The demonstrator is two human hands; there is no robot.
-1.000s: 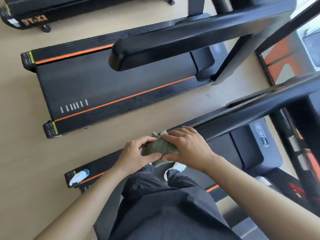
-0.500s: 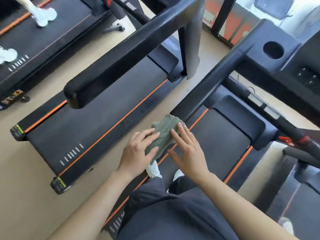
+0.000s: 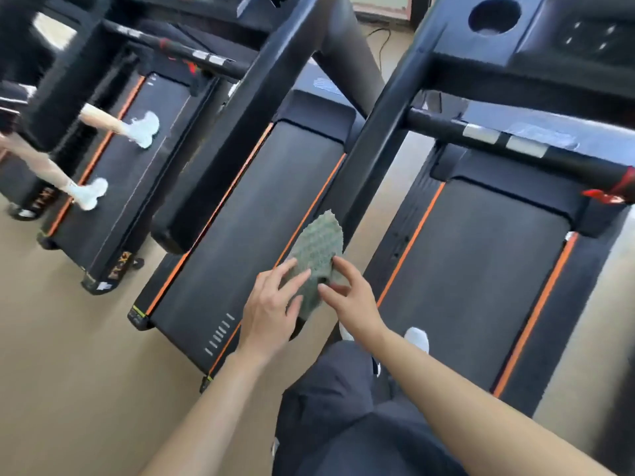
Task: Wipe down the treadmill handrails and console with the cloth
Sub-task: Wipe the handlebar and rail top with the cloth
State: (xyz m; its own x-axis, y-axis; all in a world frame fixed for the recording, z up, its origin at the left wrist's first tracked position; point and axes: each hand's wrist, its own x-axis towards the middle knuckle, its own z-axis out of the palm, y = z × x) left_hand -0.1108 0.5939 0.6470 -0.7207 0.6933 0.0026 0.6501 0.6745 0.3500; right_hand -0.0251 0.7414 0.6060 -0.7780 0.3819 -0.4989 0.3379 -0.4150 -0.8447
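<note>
The person wore loose dark grey bottoms (image 3: 343, 424), creased across the thighs; whether trousers or shorts could not be told. White shoes (image 3: 416, 339) showed past the fabric. The left hand (image 3: 271, 310), right hand (image 3: 350, 300) and both forearms were bare.

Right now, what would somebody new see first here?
The green cloth sits mid-picture, held between the left hand and the right hand. Just beyond it slants a black handrail. Far left, someone's white shoes stand on another treadmill.
</note>
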